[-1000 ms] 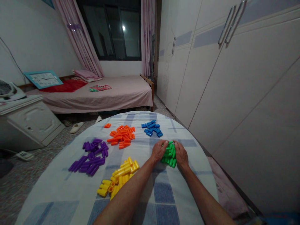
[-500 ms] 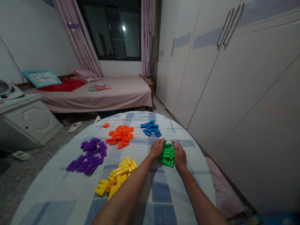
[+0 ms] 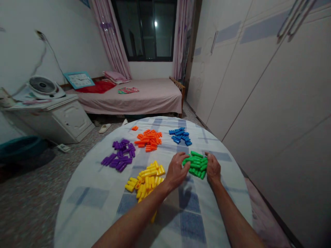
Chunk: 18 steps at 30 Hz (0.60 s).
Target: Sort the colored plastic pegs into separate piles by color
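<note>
Out on the round checked-cloth surface point(image 3: 85, 206), a heap of green plastic pegs point(image 3: 196, 164) sits penned between two bare hands! The left hand point(image 3: 176, 171) has its fingers point(image 3: 181, 159) spread against the heap's left side; the right hand point(image 3: 213, 168) curls in at the other side, any pinch hidden. Yellow plastic pegs point(image 3: 147, 181), purple plastic pegs point(image 3: 120, 159), orange plastic pegs point(image 3: 148, 140) and blue plastic pegs point(image 3: 180, 135) lie apart, each colour in its own heap.

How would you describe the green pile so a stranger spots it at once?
Beside the white wardrobe stands a round table under a checked cloth. On it lie five colour-sorted heaps of plastic pegs. The green heap sits nearest the wardrobe, the only one between the person's left hand and right hand.
</note>
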Each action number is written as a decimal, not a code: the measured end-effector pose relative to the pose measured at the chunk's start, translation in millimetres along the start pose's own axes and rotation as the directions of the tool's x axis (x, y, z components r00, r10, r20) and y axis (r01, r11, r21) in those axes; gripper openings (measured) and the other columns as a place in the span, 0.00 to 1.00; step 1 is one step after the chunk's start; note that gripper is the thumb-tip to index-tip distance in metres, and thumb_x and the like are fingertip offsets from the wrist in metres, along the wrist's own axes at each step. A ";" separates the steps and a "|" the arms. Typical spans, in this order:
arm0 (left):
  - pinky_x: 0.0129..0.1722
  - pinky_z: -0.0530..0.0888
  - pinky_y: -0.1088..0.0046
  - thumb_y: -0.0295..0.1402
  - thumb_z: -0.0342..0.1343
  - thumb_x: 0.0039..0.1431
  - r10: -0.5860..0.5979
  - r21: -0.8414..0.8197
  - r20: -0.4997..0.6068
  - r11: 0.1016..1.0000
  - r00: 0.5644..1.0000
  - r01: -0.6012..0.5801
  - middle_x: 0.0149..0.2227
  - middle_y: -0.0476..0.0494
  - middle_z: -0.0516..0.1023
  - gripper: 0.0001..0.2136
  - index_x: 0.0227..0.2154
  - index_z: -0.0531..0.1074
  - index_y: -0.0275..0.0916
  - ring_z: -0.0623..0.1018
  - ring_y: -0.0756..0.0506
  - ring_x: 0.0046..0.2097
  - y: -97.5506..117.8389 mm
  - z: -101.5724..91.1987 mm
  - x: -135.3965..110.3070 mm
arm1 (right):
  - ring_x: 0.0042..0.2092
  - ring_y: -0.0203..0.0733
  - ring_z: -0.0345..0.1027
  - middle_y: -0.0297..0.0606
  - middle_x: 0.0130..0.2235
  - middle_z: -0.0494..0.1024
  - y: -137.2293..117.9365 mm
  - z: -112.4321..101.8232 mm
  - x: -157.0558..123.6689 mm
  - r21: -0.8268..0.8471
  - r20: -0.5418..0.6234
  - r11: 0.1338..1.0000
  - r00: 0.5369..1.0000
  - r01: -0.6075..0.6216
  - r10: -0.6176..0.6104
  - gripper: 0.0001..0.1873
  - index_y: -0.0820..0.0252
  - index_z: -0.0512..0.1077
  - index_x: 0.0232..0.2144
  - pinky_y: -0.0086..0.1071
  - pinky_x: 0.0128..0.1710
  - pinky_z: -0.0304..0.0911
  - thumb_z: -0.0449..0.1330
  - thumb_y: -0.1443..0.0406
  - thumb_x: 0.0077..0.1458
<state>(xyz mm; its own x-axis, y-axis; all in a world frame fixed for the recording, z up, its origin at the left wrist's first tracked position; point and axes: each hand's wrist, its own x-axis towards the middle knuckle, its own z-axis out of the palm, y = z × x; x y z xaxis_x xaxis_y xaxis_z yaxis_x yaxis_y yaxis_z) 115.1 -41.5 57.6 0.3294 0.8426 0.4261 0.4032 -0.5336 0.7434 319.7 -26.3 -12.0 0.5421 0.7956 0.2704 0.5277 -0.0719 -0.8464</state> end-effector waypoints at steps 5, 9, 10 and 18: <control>0.59 0.61 0.55 0.37 0.52 0.58 -0.032 0.269 -0.084 0.962 0.996 0.053 0.59 0.39 0.63 0.19 0.53 0.65 0.43 0.61 0.40 0.62 -11.8 -87.3 -89.9 | 0.50 0.49 0.63 0.49 0.46 0.73 -13.6 -3.3 -5.1 -0.142 -0.146 0.957 0.950 0.255 -0.275 0.24 0.64 0.71 0.42 0.46 0.53 0.55 0.43 0.55 0.57; 0.59 0.57 0.46 0.55 0.62 0.40 -0.091 0.515 0.115 0.857 0.989 0.019 0.66 0.33 0.49 0.46 0.62 0.53 0.42 0.52 0.29 0.65 -52.1 -138.5 -151.7 | 0.53 0.46 0.62 0.45 0.48 0.71 -55.1 6.9 -30.4 -0.079 -0.005 0.858 0.860 0.508 -0.510 0.19 0.59 0.69 0.45 0.46 0.55 0.55 0.45 0.58 0.59; 0.59 0.56 0.44 0.56 0.63 0.36 -0.131 0.559 0.143 0.828 0.981 0.029 0.66 0.32 0.47 0.50 0.63 0.51 0.43 0.50 0.27 0.65 -59.7 -143.0 -162.8 | 0.53 0.45 0.62 0.43 0.49 0.71 -66.1 14.4 -38.6 -0.024 0.096 0.841 0.839 0.541 -0.536 0.19 0.58 0.69 0.46 0.46 0.55 0.56 0.45 0.58 0.60; 0.59 0.51 0.41 0.52 0.66 0.31 -0.252 0.647 0.064 0.747 0.966 0.152 0.67 0.29 0.40 0.56 0.64 0.46 0.40 0.43 0.27 0.66 -62.7 -111.0 -170.2 | 0.59 0.46 0.58 0.42 0.56 0.68 -107.6 104.9 -84.7 0.079 0.616 0.864 0.657 0.498 -0.435 0.20 0.56 0.67 0.52 0.47 0.58 0.52 0.46 0.59 0.60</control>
<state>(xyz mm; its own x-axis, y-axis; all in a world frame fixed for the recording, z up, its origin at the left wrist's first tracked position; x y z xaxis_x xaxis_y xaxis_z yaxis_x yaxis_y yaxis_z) -61.0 -143.3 -4.3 0.2708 0.9434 0.1915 0.9036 -0.3176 0.2873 148.4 -22.8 8.0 -0.2765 0.9245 0.2625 0.6741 0.3812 -0.6327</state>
